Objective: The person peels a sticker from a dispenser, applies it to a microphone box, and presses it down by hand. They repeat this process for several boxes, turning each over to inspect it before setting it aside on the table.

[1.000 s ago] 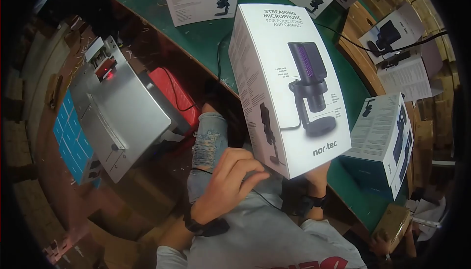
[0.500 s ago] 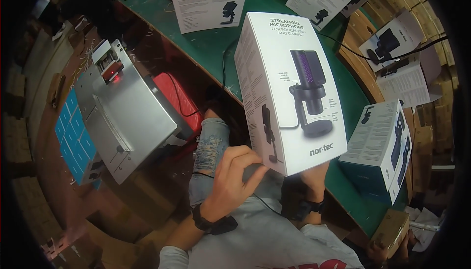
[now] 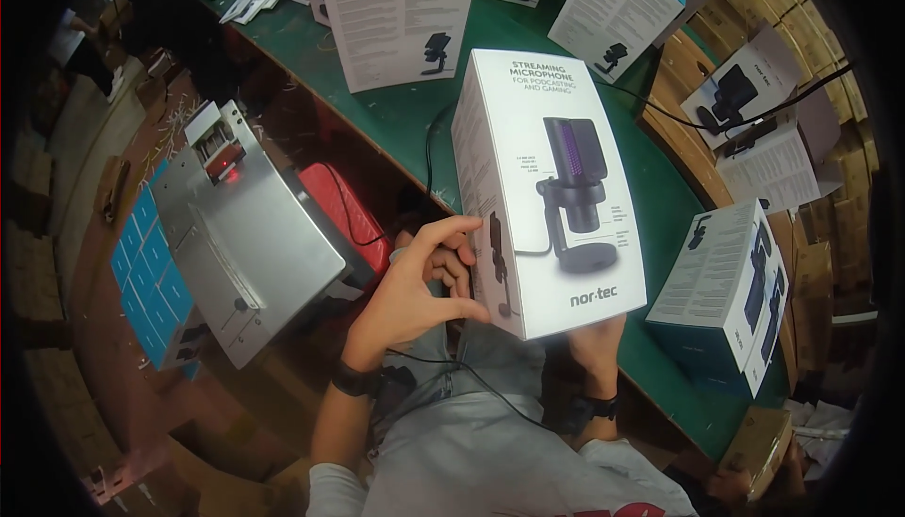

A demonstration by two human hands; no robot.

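Note:
A tall white carton [image 3: 575, 262] with a streaming microphone pictured on it stands tilted in front of me, over the edge of the green table. My right hand [image 3: 598, 343] is beneath its lower end and holds it up; its fingers are hidden behind the carton. My left hand [image 3: 415, 281] is at the carton's left side, thumb and forefinger spread apart, their tips at the side face. Whether those tips press on the carton I cannot tell. Each wrist wears a dark band.
A metal-topped machine [image 3: 250, 244] with a red light stands left, beside blue-and-white cartons [image 3: 146, 277] and a red seat [image 3: 344, 215]. More microphone cartons [image 3: 721, 291] stand on the green table [image 3: 377, 121]. A black cable [image 3: 792, 98] crosses at right. A person in dark clothes [image 3: 179, 17] is at far left.
My left hand has moved up along the carton's left side and spread its fingers. The carton has shifted slightly left. More of the person at far left shows.

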